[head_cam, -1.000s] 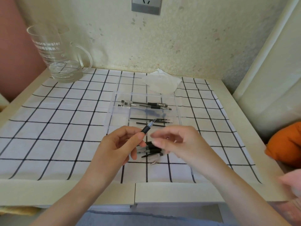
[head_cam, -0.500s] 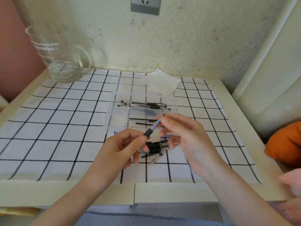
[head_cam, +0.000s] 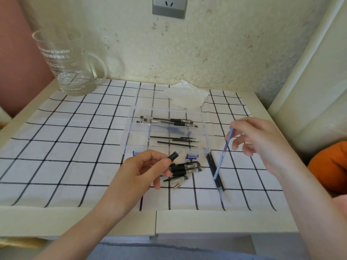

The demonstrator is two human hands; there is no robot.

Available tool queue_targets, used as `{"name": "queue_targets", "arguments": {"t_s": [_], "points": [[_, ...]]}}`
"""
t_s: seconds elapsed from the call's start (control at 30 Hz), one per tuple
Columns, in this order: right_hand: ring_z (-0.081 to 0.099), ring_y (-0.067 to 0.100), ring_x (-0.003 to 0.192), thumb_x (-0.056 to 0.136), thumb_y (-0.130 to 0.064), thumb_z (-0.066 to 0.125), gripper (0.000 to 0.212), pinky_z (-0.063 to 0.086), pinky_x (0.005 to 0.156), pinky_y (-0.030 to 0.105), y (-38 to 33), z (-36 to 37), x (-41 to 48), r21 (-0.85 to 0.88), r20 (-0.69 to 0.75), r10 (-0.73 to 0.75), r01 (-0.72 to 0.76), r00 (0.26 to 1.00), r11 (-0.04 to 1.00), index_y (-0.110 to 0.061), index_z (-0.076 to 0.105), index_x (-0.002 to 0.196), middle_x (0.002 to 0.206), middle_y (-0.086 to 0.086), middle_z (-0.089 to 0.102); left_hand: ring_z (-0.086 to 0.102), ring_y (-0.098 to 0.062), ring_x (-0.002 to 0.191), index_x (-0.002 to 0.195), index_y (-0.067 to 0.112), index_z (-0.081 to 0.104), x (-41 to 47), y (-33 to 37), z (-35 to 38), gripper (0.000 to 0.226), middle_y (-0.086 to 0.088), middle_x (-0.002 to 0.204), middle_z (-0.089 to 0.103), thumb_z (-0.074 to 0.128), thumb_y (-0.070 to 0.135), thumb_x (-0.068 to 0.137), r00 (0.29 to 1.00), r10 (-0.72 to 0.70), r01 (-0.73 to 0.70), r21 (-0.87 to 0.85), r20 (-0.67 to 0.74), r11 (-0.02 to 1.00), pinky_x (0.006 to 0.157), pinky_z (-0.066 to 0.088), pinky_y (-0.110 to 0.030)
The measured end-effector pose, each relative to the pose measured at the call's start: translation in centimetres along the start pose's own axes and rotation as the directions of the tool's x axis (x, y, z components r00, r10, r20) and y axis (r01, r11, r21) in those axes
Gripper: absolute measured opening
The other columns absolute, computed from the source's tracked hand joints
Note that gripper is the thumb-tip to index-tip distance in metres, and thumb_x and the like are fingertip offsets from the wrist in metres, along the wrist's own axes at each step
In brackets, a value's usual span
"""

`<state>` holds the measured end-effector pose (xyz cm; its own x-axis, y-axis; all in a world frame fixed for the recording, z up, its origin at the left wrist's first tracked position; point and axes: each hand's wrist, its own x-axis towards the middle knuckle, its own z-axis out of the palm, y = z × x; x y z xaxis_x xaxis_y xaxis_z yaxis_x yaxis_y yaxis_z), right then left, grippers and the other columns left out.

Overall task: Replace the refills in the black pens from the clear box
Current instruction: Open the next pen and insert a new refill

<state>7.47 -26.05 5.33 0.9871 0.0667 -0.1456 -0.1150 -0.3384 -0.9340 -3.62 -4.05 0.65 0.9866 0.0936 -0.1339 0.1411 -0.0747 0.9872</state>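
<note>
My left hand point(head_cam: 144, 171) grips a black pen barrel point(head_cam: 174, 155) with its open end pointing up and right. To the right of the box, my right hand point(head_cam: 257, 139) pinches a thin blue refill point(head_cam: 223, 154) that hangs down over two dark refills point(head_cam: 216, 171) lying on the cloth. The clear box point(head_cam: 129, 126) holds two black pens point(head_cam: 169, 122) at the back and several black refills point(head_cam: 176, 141) in front. Under my left fingers lie more black pens point(head_cam: 187, 168) and a small metal tip point(head_cam: 176, 185).
A clear glass jug point(head_cam: 69, 62) stands at the back left of the checked cloth point(head_cam: 65, 147). A crumpled white tissue point(head_cam: 185, 96) lies behind the box. An orange cushion point(head_cam: 328, 166) is off the table's right edge. A wall socket point(head_cam: 170, 6) is above.
My right hand has drawn the blue refill out of the barrel and carried it to the right, over the refills on the cloth. My left hand still holds the barrel.
</note>
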Motion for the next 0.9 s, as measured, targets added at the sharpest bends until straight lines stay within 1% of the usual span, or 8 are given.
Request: {"name": "queue_targets", "arguments": {"t_s": [0.13,0.27,0.4,0.57,0.67,0.73,0.8,0.9], "points": [[0.051,0.015,0.041,0.086,-0.007,0.055,0.014,0.028,0.036,0.021,0.9,0.1,0.4,-0.199,0.05,0.061,-0.05,0.997,0.979,-0.004,0.062,0.075,0.054,0.003,0.063,0.051,-0.006,0.048,0.084,0.02,0.067,-0.1,0.0,0.0,0.014,0.003,0.069,0.07,0.059,0.031,0.08,1.0,0.001,-0.001,0.006,-0.001,1.0,0.042,0.036,-0.014],[0.054,0.011,0.04,0.088,-0.012,0.056,0.014,0.032,0.037,0.017,2.5,1.1,0.9,-0.396,0.049,0.029,-0.007,0.998,0.918,-0.006,0.064,0.078,0.059,0.007,0.065,0.051,-0.006,0.048,0.083,0.02,0.067,0.0,-0.1,0.0,0.01,0.003,0.068,0.07,0.058,0.022,0.086,1.0,0.008,-0.008,0.016,-0.008,1.0,0.042,0.036,-0.013],[0.055,0.012,0.044,0.091,-0.016,0.057,0.014,0.03,0.034,0.009,3.3,1.9,1.0,-0.453,0.076,-0.008,0.042,0.997,0.89,-0.01,0.065,0.081,0.06,0.008,0.065,0.051,-0.006,0.048,0.084,0.019,0.067,0.0,0.0,0.0,0.01,0.003,0.069,0.07,0.058,0.023,0.085,1.0,0.01,-0.01,0.016,-0.003,1.0,0.042,0.037,-0.013],[0.059,0.016,0.052,0.094,-0.016,0.054,0.017,0.032,0.035,0.007,3.6,2.2,0.8,-0.499,0.134,-0.002,0.07,0.991,0.864,-0.007,0.064,0.084,0.07,0.015,0.069,0.051,-0.005,0.048,0.084,0.019,0.067,0.0,0.1,0.0,0.01,0.004,0.068,0.07,0.058,0.024,0.085,1.0,0.009,-0.009,0.016,-0.001,1.0,0.043,0.038,-0.012],[0.058,0.012,0.05,0.094,-0.016,0.052,0.016,0.033,0.037,0.009,3.6,2.1,1.0,-0.513,0.106,-0.015,0.068,0.994,0.855,-0.01,0.065,0.087,0.072,0.009,0.069,0.051,-0.005,0.048,0.083,0.019,0.067,0.0,0.1,-0.1,0.01,0.004,0.067,0.069,0.058,0.023,0.085,1.0,0.012,-0.012,0.017,-0.008,1.0,0.043,0.037,-0.011],[0.058,0.01,0.054,0.094,-0.017,0.051,0.018,0.035,0.045,0.011,3.4,2.0,1.2,-0.53,0.051,-0.122,0.13,0.991,0.838,-0.015,0.066,0.085,0.071,0.0,0.067,0.051,-0.006,0.048,0.083,0.019,0.067,0.0,0.1,0.0,0.01,0.004,0.068,0.069,0.058,0.023,0.085,1.0,0.015,-0.015,0.018,-0.011,1.0,0.043,0.036,-0.011],[0.057,0.002,0.063,0.093,-0.017,0.054,0.015,0.038,0.055,0.009,2.7,2.1,1.0,-0.474,-0.015,-0.321,0.276,0.947,0.836,-0.019,0.067,0.086,0.074,-0.008,0.066,0.05,-0.005,0.048,0.083,0.019,0.067,0.0,0.1,0.0,0.01,0.004,0.067,0.069,0.058,0.023,0.085,1.0,0.017,-0.017,0.017,-0.014,1.0,0.042,0.036,-0.011],[0.05,-0.007,0.087,0.093,-0.023,0.054,0.015,0.037,0.077,0.007,1.5,3.5,0.0,-0.447,0.106,-0.52,0.508,0.848,0.736,-0.021,0.067,0.101,0.094,-0.013,0.064,0.05,-0.005,0.047,0.083,0.019,0.067,0.0,0.1,0.0,0.009,0.004,0.067,0.069,0.058,0.022,0.085,1.0,0.015,-0.015,0.012,-0.016,1.0,0.042,0.036,-0.011]]}}
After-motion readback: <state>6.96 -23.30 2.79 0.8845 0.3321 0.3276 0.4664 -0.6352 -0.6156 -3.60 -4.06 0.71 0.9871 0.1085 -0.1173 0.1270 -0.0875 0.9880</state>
